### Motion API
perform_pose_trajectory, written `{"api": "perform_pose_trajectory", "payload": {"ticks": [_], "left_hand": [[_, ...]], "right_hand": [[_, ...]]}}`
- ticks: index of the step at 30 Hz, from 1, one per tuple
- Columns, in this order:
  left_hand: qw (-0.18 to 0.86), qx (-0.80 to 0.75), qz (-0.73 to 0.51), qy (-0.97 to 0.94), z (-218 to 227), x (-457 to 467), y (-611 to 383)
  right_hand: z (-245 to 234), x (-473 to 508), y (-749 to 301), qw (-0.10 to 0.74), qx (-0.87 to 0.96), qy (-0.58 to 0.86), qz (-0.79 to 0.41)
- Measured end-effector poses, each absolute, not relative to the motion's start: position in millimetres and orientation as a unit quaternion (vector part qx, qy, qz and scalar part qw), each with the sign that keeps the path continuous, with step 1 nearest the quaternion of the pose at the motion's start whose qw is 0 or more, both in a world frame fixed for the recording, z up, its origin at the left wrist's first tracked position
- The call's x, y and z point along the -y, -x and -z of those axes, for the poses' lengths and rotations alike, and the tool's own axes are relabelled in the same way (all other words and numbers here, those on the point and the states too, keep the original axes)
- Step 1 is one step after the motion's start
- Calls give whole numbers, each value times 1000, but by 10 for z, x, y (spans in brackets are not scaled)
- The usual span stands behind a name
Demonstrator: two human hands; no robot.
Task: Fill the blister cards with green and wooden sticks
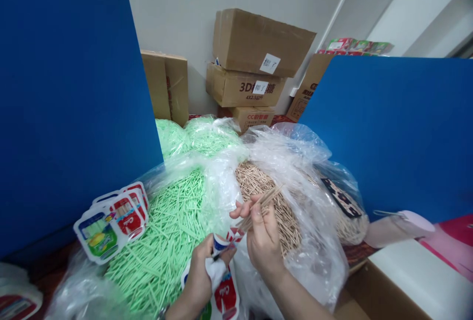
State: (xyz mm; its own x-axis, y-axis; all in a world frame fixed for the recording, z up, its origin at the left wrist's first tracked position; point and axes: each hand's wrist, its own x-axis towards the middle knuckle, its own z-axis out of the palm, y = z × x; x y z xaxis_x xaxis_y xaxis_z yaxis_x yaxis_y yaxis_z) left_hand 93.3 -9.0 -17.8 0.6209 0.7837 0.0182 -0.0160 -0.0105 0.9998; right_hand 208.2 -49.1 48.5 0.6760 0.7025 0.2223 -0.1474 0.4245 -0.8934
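Note:
My left hand [201, 273] is closed on a printed packet [225, 293] with a red "Cola" panel; its upper end curls open above my fingers. Pinched in my right hand [264, 239] is a small bundle of thin brown sticks [268, 197], tilted up to the right, lower ends close to the packet's mouth. Behind that hand, a clear plastic bag holds a heap of brown sticks [290, 229]. To the left lies a large heap of light green sticks [166, 236] in another bag. Several filled packets [99, 236] rest on its left edge.
Blue partitions [74, 103] [391, 133] stand at both sides. Cardboard boxes [254, 44] are stacked at the back wall. At the lower right are an open carton [388, 285] and a pink item [451, 246]. A dark patterned object [342, 199] lies on the right-hand bag.

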Motion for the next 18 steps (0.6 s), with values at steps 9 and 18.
{"api": "perform_pose_trajectory", "payload": {"ticks": [9, 18], "left_hand": [[527, -311, -350, -709, 8, 69, -936], [519, -287, -319, -739, -11, -73, -1076]], "right_hand": [[-349, 580, -2051, 682, 380, 580, -234], [-342, 718, -2398, 649, 414, 615, -169]]}}
